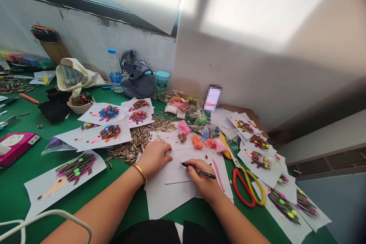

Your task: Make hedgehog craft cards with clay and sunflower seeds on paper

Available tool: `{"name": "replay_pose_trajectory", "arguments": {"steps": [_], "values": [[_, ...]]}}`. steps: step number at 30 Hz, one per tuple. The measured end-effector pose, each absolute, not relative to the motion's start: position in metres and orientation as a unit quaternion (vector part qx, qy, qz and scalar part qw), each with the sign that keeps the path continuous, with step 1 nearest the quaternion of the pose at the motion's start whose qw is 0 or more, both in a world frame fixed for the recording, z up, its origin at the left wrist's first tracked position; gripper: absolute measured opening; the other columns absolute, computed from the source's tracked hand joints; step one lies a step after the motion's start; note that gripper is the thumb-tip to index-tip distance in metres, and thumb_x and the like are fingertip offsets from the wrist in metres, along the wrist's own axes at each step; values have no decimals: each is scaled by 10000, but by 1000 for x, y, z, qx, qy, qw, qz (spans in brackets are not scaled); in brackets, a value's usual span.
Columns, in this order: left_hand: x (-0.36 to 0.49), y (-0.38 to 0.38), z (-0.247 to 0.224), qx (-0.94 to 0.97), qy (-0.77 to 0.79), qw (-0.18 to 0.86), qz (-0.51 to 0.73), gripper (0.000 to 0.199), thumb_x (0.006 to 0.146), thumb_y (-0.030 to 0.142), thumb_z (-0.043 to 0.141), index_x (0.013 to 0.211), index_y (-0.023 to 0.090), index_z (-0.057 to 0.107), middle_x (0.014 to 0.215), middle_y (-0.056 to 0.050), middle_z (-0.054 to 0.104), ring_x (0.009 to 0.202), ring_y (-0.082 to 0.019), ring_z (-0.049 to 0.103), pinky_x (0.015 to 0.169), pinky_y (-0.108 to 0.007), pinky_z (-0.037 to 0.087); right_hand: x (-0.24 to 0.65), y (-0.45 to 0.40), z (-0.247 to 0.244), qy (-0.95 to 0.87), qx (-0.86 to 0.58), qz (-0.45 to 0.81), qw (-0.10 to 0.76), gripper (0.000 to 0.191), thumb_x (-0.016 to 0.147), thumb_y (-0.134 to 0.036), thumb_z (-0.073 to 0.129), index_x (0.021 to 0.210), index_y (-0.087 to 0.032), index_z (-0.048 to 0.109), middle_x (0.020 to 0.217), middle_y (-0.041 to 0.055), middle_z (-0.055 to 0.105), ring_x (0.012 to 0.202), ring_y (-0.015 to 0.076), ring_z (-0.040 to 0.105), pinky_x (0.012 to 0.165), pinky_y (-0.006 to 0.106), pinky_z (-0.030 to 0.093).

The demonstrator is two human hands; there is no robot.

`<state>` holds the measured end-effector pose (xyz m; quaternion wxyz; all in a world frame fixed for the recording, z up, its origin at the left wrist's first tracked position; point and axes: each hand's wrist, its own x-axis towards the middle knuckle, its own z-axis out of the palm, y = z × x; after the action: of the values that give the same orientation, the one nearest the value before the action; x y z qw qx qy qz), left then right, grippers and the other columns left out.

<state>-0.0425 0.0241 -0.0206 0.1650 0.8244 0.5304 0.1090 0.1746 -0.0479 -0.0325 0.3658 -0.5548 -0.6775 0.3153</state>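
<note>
My right hand [201, 179] grips a black pen [203, 172], its tip resting on a small sheet of white paper [174, 177]. On that sheet a faint outline [178, 163] is drawn, partly behind the pen. My left hand [157, 158], with a gold bangle at the wrist, lies on the paper's left edge, thumb apart from the fingers. Larger white sheets [158, 204] lie underneath. Just right of the paper is a pink plastic modelling tool [219, 175]. Behind my left hand spreads a pile of sunflower seeds [130, 148].
Red and yellow scissors [243, 183] lie right of the sheets. Bagged coloured clay [197, 141] sits behind. Hedgehog cards [71, 175] flank both sides. A magenta box cutter or similar tool [17, 148], a water bottle [114, 72], a grey bag [137, 78] and a white cable [57, 212] are leftward.
</note>
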Motion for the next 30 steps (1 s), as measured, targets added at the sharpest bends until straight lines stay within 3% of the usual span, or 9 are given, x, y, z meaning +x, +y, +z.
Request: {"name": "replay_pose_trajectory", "arguments": {"steps": [30], "values": [[-43, 25, -24, 827, 528, 158, 114, 207, 803, 372, 696, 963, 241, 696, 910, -30, 690, 938, -245, 620, 812, -361, 396, 174, -45, -40, -682, -557, 325, 344, 215, 865, -252, 551, 1000, -253, 718, 989, 23, 732, 971, 218, 663, 882, 347, 508]]}}
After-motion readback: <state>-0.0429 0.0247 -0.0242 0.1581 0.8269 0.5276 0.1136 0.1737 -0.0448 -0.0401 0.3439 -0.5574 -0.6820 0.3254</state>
